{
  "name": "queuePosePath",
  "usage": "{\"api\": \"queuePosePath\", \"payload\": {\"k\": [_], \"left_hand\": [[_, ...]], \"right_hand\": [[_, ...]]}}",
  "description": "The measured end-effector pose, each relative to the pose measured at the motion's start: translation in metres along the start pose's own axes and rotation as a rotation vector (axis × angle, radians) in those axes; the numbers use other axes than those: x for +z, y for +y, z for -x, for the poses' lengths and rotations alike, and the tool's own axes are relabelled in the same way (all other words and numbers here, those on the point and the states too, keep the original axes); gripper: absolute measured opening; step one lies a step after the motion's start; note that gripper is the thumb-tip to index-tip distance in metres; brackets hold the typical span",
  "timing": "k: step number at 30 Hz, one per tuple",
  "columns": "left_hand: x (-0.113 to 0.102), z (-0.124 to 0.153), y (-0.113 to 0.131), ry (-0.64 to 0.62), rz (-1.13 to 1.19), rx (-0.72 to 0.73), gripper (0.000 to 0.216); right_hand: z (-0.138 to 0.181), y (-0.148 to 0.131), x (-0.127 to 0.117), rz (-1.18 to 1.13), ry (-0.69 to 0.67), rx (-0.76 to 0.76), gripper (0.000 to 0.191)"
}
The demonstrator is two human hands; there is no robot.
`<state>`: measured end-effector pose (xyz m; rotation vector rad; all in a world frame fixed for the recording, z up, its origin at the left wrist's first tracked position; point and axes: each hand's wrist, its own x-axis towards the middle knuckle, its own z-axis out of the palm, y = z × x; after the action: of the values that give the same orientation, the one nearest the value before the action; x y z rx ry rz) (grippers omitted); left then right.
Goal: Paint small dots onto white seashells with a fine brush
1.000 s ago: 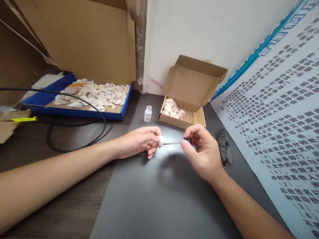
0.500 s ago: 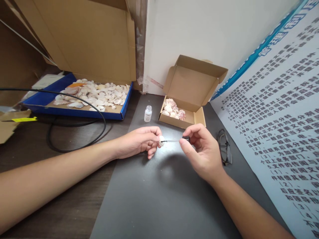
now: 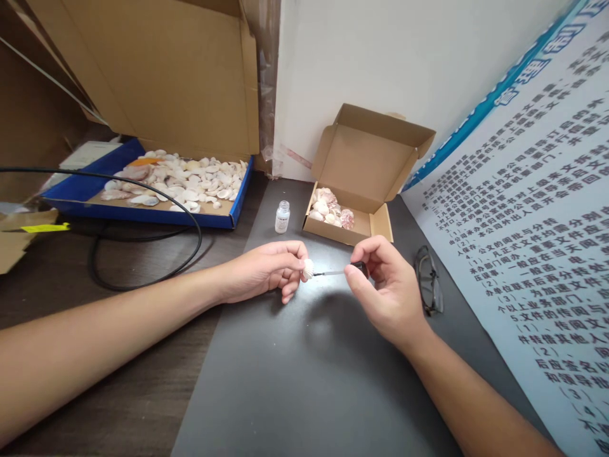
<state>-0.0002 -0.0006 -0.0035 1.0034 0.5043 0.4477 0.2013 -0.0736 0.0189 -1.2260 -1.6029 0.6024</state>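
Observation:
My left hand [image 3: 266, 270] pinches a small white ribbed seashell [image 3: 308, 268] between thumb and fingers, just above the dark mat [image 3: 304, 374]. My right hand [image 3: 385, 289] grips the black cap of a thin brush [image 3: 340, 273], and its tip touches the shell. A small clear bottle [image 3: 282, 217] with no cap stands behind the hands. To its right sits a small open cardboard box [image 3: 354, 190] holding several pinkish shells.
A blue tray [image 3: 143, 209] of several pale shells lies at the back left under a big cardboard flap [image 3: 157, 70]. A black cable [image 3: 143, 254] loops on the wooden table. Glasses [image 3: 428, 289] lie right of my right hand, beside a printed poster [image 3: 537, 241].
The brush tip has slid a little across the shell, first up and left, then back down. Both hands stay in nearly the same place.

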Motion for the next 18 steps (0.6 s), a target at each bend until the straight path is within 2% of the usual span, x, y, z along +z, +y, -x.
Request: {"api": "queuePosePath", "payload": {"k": [6, 11, 18], "left_hand": [[0.0002, -0.0001, -0.0001, 0.002, -0.001, -0.003, 0.007], [-0.0009, -0.0003, -0.0008, -0.009, 0.0, -0.002, 0.007], [-0.0009, 0.0004, -0.0006, 0.0, -0.001, -0.005, 0.007]], "right_hand": [[0.0001, -0.0013, 0.0003, -0.04, 0.002, -0.04, 0.013], [0.0002, -0.0004, 0.0011, -0.005, 0.01, 0.003, 0.015], [-0.0007, -0.0013, 0.0009, -0.016, -0.008, -0.013, 0.014]]}}
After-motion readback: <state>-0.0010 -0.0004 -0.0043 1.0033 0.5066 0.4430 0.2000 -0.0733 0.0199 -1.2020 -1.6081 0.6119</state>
